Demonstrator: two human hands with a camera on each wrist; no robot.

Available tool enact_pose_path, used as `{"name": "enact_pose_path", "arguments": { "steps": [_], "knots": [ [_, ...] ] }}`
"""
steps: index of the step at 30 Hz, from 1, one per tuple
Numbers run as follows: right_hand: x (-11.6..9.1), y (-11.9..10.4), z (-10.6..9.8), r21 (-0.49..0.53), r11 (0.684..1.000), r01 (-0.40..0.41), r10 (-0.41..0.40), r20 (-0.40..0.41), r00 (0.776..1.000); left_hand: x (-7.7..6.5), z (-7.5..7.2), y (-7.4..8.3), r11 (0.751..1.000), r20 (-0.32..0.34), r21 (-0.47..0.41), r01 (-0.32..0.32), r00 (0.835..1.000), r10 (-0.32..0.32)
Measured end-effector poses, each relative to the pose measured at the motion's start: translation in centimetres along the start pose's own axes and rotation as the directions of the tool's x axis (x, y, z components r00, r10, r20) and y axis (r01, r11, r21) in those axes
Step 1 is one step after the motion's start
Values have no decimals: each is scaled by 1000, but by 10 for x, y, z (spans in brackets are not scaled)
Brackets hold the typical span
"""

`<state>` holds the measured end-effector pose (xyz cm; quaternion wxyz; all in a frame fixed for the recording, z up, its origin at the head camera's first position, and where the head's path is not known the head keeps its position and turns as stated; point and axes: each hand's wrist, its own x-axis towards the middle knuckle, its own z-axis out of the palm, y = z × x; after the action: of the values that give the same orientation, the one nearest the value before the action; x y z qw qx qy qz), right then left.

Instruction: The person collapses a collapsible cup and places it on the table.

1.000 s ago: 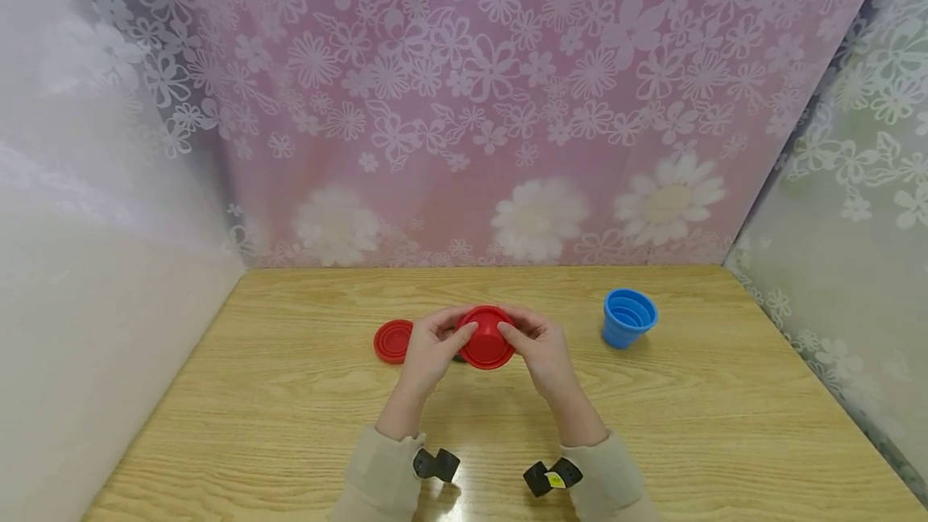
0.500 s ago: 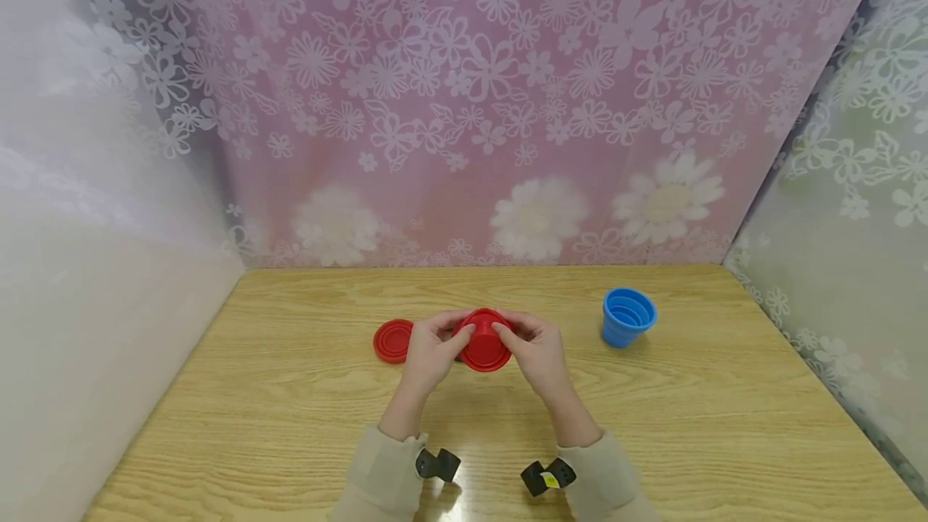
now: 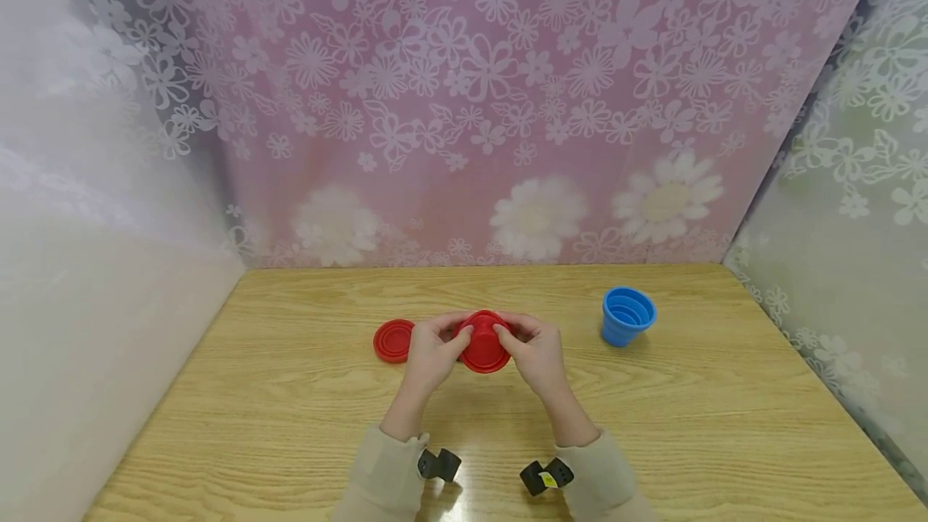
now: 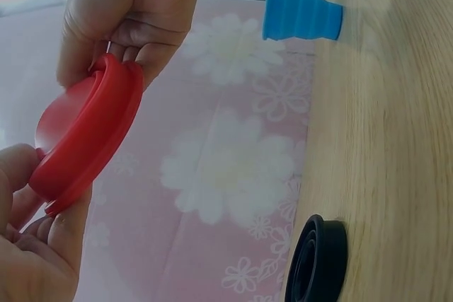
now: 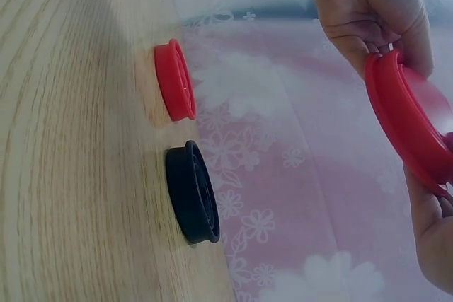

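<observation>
A red collapsible cup (image 3: 484, 354), mostly flattened, is held above the table between both hands. My left hand (image 3: 429, 354) grips its left side, and my right hand (image 3: 538, 351) grips the right. In the head view both thumbs lie on the face of the cup towards me, while the other fingers go behind its rim. The left wrist view shows the red cup (image 4: 92, 129) tilted, as a thick ring with its base pushed in. Behind the hands, a black collapsed cup (image 5: 191, 192) rests on the table, almost hidden in the head view.
Left of my hands, a second red collapsed cup (image 3: 392, 341) lies flat on the wooden table (image 3: 290, 409). A blue collapsible cup (image 3: 627, 317) stands extended at the right. Floral curtains (image 3: 464, 103) enclose the back and sides.
Both hands and the red cup have shifted very slightly towards me. Both thumbs stay on the cup, and its middle looks a little flatter. The other cups have not moved.
</observation>
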<state>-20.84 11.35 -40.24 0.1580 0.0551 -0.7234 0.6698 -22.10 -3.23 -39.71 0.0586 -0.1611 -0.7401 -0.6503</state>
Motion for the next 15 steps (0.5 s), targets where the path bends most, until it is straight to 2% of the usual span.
{"name": "enact_pose_path", "arguments": {
  "steps": [6, 11, 15],
  "knots": [
    [1, 3, 0, 1, 1000, -14, 14, -2, 1000, 0, 0, 1, 1000, -3, 9, -1, 1000, 1],
    [6, 18, -3, 62, 997, -41, 41, 2, 999, 0, -2, 0, 1000, 13, -26, 16, 1000, -16],
    [7, 25, -4, 94, 995, -31, 30, 14, 999, 1, -5, -1, 997, 31, -67, 29, 999, -27]
  ]
}}
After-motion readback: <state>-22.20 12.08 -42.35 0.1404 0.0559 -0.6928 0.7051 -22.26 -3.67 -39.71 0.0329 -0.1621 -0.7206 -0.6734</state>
